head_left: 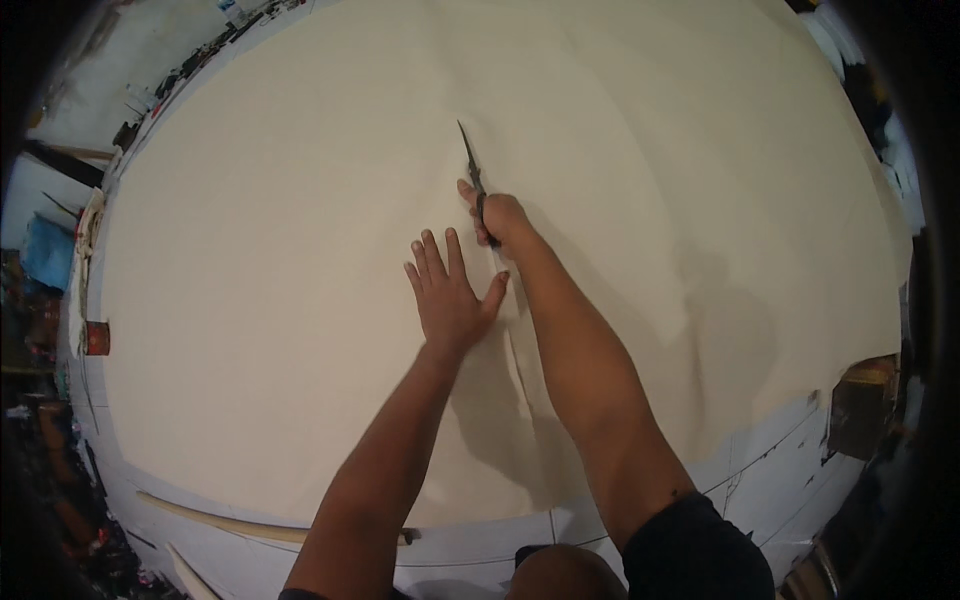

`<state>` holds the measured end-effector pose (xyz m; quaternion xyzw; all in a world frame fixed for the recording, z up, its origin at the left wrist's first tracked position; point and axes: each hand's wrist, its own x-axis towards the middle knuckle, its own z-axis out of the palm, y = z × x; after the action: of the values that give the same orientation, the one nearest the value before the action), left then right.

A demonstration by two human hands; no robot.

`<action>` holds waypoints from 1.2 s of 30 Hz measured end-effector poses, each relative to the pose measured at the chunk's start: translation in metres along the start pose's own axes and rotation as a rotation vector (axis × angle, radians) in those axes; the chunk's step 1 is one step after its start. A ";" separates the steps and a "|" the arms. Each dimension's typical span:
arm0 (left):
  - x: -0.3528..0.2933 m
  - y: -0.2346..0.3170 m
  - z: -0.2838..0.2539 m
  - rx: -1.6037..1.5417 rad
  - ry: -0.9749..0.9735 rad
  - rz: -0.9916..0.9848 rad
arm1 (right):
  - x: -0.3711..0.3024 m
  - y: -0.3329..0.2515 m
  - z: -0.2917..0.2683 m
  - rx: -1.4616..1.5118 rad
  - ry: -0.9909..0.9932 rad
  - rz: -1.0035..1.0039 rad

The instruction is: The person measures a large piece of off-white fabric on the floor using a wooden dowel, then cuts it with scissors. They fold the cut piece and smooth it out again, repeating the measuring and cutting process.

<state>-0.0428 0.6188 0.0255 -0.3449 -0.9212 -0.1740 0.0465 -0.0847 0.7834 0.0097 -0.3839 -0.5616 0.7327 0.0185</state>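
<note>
A large cream sheet of cloth or paper is spread wide over the tiled surface, with a cut running up its middle from the near edge. My right hand grips a pair of dark scissors by the handles, and their tip points away from me over the sheet. The lower blade seems to be hidden beneath it. Just left of the cut, my left hand lies flat on the sheet with its fingers spread and the thumb beside the cut line.
Along the near left edge lies a wooden stick. A dark box-like block stands on the right corner of the sheet. At the left edge are a small red tin and a blue bag-like item. Soft folds ripple the sheet's right half.
</note>
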 end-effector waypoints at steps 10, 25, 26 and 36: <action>0.017 -0.001 0.019 0.013 -0.213 -0.041 | -0.014 -0.007 -0.010 -0.022 0.015 0.080; 0.032 -0.001 0.022 -0.097 -0.342 -0.126 | 0.011 -0.027 -0.007 0.051 -0.085 0.126; 0.033 -0.003 0.022 -0.084 -0.370 -0.146 | 0.010 -0.032 -0.004 0.059 -0.105 0.122; 0.035 -0.001 0.028 -0.057 -0.479 -0.187 | 0.032 -0.007 -0.008 -0.311 0.124 -0.096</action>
<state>-0.0694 0.6495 0.0061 -0.2906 -0.9286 -0.1170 -0.1990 -0.1056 0.8068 -0.0027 -0.3993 -0.6839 0.6100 0.0285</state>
